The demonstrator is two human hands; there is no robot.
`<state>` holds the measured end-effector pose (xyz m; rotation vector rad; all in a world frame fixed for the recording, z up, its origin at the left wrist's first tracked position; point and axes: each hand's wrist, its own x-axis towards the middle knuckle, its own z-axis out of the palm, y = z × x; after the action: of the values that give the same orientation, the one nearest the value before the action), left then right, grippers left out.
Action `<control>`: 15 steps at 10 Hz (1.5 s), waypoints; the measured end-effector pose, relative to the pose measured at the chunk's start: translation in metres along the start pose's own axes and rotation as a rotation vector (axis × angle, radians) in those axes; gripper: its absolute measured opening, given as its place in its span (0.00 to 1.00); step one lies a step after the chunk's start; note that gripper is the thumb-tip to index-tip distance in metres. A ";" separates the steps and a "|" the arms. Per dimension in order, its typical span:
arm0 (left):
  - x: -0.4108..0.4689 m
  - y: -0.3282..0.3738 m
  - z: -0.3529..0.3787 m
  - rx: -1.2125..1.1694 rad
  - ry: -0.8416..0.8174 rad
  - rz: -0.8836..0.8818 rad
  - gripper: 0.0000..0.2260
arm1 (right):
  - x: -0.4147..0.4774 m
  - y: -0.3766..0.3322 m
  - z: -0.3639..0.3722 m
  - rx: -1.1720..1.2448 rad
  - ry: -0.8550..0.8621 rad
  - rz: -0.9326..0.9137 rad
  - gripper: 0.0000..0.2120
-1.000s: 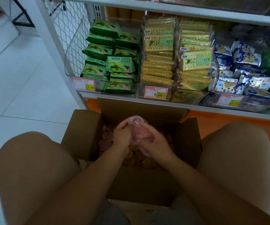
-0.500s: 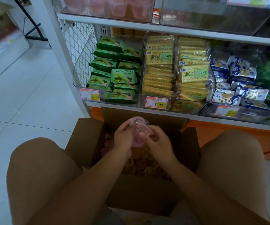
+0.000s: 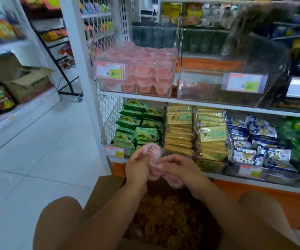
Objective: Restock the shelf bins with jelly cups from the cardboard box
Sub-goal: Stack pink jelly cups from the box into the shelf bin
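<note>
The cup bin [image 3: 174, 51] nearly full; neighbouring clear bin [image 3: 208, 85] roomy.

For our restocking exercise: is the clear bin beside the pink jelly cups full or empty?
Looks empty: orange shelf back shows through the clear bin.

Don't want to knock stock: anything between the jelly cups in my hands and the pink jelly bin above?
Nothing visible. The left hand and right hand hold the jelly cups in open air over the cardboard box; the pink jelly bin sits higher, with only its front wall to lift over.
</note>
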<state>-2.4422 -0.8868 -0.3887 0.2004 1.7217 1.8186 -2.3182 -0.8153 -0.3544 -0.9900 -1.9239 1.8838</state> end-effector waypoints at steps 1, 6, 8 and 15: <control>-0.001 0.037 0.003 0.009 -0.004 0.084 0.08 | -0.003 -0.036 -0.002 -0.009 -0.006 -0.096 0.06; 0.004 0.246 -0.005 -0.055 -0.044 0.524 0.11 | 0.032 -0.247 -0.024 -0.174 0.181 -0.489 0.04; 0.068 0.301 -0.006 0.064 0.008 0.621 0.11 | 0.132 -0.329 -0.031 -0.543 0.220 -0.517 0.07; 0.160 0.304 0.013 0.167 0.103 0.702 0.10 | 0.355 -0.348 -0.040 -1.111 0.062 -0.253 0.12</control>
<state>-2.6630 -0.7792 -0.1481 0.8880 2.0389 2.1796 -2.6490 -0.5325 -0.1101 -0.9197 -2.8887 0.5291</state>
